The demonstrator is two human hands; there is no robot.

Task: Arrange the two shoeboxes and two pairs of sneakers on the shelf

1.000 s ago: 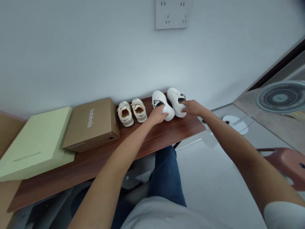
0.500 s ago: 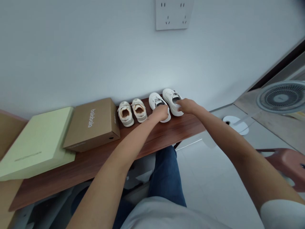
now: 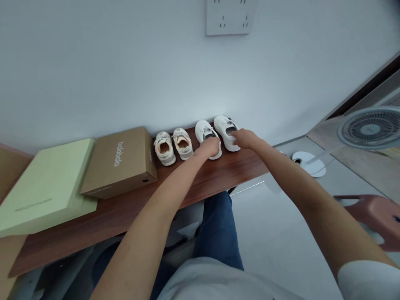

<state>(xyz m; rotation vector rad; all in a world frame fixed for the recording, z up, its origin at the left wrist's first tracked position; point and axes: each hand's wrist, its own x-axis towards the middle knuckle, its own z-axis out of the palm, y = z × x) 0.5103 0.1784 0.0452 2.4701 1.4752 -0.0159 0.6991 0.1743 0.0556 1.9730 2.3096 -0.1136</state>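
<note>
Two small white shoes stand side by side at the back right of a dark wooden table (image 3: pixel 218 175), against the wall. My left hand (image 3: pixel 210 147) is closed on the heel of the left white shoe (image 3: pixel 203 130). My right hand (image 3: pixel 243 138) is closed on the heel of the right white shoe (image 3: pixel 224 125). Both shoes rest on the table top. A pair of small beige shoes (image 3: pixel 173 146) stands just left of them, untouched.
A brown shoe box (image 3: pixel 120 162) and a pale green box (image 3: pixel 43 185) lie on the table's left part. A wall socket (image 3: pixel 230 16) is above. A white fan (image 3: pixel 370 127) and a reddish stool (image 3: pixel 375 212) stand on the tiled floor at right.
Both hands have pushed the white shoes back and to the left, up against the wall and closer to the beige pair; between the last two frames they hardly moved.
</note>
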